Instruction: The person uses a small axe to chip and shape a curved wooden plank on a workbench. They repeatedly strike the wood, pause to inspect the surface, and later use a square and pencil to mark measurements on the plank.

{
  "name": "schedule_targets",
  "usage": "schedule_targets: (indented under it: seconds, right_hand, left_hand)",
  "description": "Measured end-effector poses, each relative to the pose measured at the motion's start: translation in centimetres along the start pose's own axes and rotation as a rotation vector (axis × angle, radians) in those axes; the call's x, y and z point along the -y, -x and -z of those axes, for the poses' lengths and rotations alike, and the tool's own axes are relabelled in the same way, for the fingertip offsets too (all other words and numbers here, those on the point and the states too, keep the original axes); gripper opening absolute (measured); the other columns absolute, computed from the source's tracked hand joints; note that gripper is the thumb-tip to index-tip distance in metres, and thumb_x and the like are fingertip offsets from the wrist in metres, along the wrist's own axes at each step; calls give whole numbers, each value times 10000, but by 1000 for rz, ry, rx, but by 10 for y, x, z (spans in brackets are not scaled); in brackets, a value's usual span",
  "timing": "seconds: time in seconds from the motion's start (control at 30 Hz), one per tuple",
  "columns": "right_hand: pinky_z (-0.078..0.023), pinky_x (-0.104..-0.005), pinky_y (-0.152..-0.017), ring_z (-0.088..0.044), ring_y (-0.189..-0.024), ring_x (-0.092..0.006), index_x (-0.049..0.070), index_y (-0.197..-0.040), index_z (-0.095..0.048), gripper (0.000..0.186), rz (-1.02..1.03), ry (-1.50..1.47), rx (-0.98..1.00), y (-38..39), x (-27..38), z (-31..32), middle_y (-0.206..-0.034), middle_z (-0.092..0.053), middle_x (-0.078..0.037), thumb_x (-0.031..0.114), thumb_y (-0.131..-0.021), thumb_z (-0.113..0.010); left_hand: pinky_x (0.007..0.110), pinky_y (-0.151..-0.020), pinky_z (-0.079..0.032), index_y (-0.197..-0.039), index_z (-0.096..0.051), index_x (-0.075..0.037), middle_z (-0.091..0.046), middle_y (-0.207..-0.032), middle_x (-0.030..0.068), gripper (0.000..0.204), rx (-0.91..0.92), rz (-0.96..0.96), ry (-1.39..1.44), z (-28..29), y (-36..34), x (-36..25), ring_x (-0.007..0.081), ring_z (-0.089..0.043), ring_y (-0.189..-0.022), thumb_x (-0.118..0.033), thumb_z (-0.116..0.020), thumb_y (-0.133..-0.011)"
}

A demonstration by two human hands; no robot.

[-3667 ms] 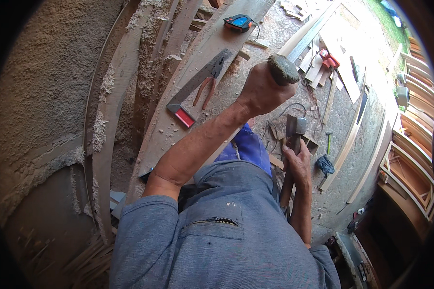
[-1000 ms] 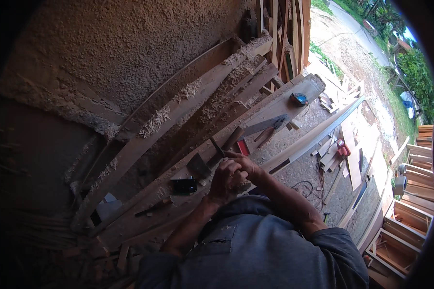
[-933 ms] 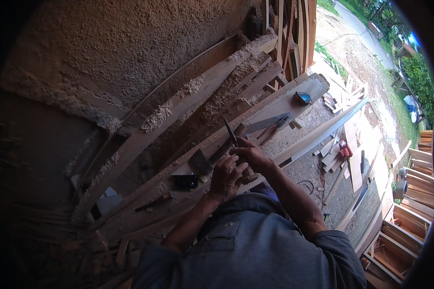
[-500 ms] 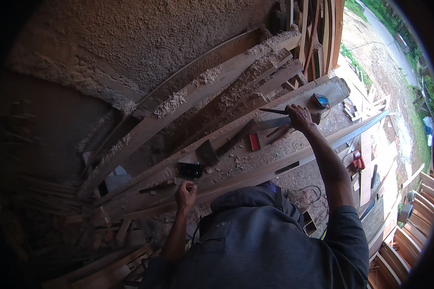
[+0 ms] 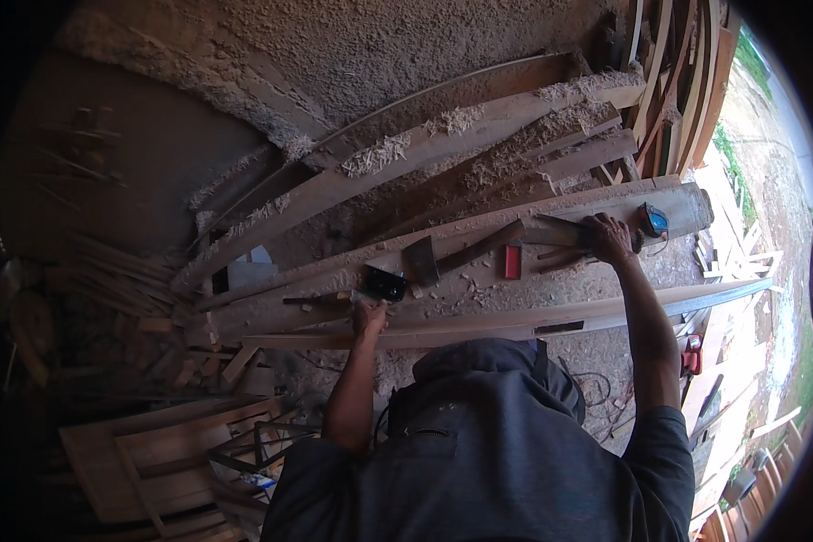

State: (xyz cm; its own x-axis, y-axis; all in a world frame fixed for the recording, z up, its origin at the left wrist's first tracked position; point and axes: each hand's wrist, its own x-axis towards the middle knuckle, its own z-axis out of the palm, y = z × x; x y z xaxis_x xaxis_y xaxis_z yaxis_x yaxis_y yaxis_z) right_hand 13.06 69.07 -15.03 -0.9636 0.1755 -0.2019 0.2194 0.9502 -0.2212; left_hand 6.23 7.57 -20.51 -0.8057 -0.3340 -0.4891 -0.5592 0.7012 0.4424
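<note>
Head view: the right grip curls over one end of a flat grey metal square with a red stock, lying on a long brown wooden plank; I cannot tell whether it clamps anything. The left grip, its hold equally unclear, is just beside a shiny black box. The square should prove stiff and light, best held at its stock.

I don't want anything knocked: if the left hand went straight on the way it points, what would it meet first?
Probably the black box-shaped device lying on the wide plank, just ahead of the left hand; depth is unclear, so they may already touch.
</note>
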Motion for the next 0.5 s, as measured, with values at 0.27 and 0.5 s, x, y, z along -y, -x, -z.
schedule_targets:
  seconds: [0.27,0.5]
  right_hand:
    - [-433,-502,-998,-589,-1180,-339,175,-1389,-553,499,-83,-286,-285,36,18,16,-1253,-629,-125,192,-892,-595]
    - [-463,-466,-1033,-568,-1222,-393,106,-1421,-531,533,-98,-408,-495,109,26,9,-1302,-607,-192,70,-898,-626]
  left_hand:
    - [296,-433,-529,-1088,-605,-123,-623,-779,47,263,339,281,292,2,-27,7,214,-679,-577,-292,-727,-927]
    - [516,-850,-500,-1286,-481,-89,-574,-1176,164,679,-141,-223,-193,-8,-7,-29,346,-595,-1067,-325,-843,-763]
